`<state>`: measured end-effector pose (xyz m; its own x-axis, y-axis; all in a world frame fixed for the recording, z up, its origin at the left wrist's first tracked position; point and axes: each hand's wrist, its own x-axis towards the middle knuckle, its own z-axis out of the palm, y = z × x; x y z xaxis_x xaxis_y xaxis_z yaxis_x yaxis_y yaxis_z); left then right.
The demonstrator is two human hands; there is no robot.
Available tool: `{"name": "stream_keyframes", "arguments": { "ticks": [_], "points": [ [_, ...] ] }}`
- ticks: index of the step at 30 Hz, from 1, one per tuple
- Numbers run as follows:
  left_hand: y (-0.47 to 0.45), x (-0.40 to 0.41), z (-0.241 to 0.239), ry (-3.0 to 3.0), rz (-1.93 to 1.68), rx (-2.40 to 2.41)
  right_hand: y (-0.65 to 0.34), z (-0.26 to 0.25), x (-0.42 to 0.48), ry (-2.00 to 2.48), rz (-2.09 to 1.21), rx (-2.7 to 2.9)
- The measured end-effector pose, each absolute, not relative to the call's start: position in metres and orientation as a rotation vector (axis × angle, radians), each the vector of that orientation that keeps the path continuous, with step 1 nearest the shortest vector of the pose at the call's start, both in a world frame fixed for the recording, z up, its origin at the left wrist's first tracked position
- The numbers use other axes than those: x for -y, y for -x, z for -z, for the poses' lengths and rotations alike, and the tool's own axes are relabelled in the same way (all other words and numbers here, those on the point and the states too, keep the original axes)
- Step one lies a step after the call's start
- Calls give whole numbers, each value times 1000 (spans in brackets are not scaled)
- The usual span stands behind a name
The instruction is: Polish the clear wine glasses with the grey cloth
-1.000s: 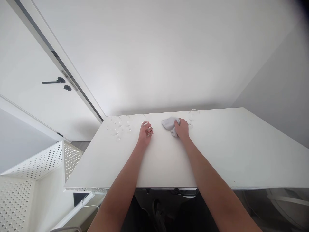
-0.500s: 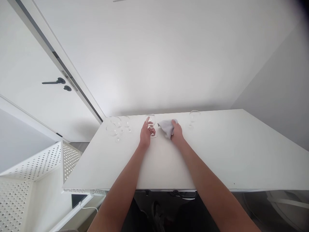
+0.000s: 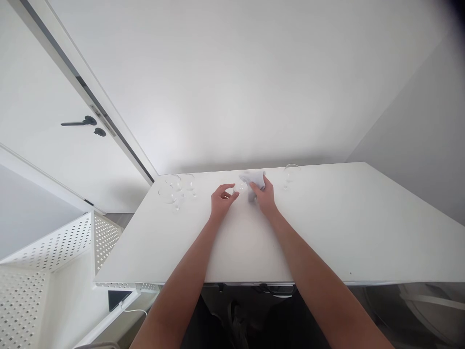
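My left hand (image 3: 222,201) is closed around the stem of a clear wine glass (image 3: 240,186), which lies tilted toward my right hand. My right hand (image 3: 265,197) grips a grey cloth (image 3: 253,180) and presses it against the glass's bowl. Both hands hover over the far middle of the white table (image 3: 327,228). Three more clear glasses (image 3: 177,189) stand in a group at the table's far left corner. A single clear glass (image 3: 290,173) stands to the right of my right hand.
A white wall runs behind the table. A white door with a black handle (image 3: 80,122) is at the left. A white perforated shelf unit (image 3: 54,242) stands beside the table's left end. Dark floor shows under the near edge.
My left hand lifted a glass from near the left group and tipped it rightward. My right hand brought the cloth left and up against the glass's bowl.
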<state>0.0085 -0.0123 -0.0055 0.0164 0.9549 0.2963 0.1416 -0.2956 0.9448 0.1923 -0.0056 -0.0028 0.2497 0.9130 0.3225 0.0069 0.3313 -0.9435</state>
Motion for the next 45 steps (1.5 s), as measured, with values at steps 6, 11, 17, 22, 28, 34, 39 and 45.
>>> {"name": "stream_keyframes", "arguments": {
  "ticks": [6, 11, 17, 22, 28, 34, 39, 45],
  "points": [
    [-7, 12, 10, -1499, -1489, -1057, -197, 0, 9, 1080, -859, 1314],
    [-6, 15, 12, -1438, -1551, -1043, -199, -1, 11, 957, -1105, 1455],
    [-5, 15, 8, -1380, -1505, -1024, -207, -7, 15, 890, -1242, 1581],
    [-5, 11, 8, -1260, -1445, -1053, -201, 6, 3, 909, -1226, 1295],
    [-14, 13, 9, -1509, -1419, -1068, -204, 14, -8, 947, -1164, 1096],
    [-15, 10, 10, -1434, -1365, -1084, -208, 4, 2, 925, -1031, 1289],
    [-11, 7, 12, -1276, -1420, -1150, -203, -3, 9, 881, -1098, 1385],
    [-10, 7, 15, -1222, -1454, -1131, -203, -8, 15, 915, -1052, 1464]
  ]
}}
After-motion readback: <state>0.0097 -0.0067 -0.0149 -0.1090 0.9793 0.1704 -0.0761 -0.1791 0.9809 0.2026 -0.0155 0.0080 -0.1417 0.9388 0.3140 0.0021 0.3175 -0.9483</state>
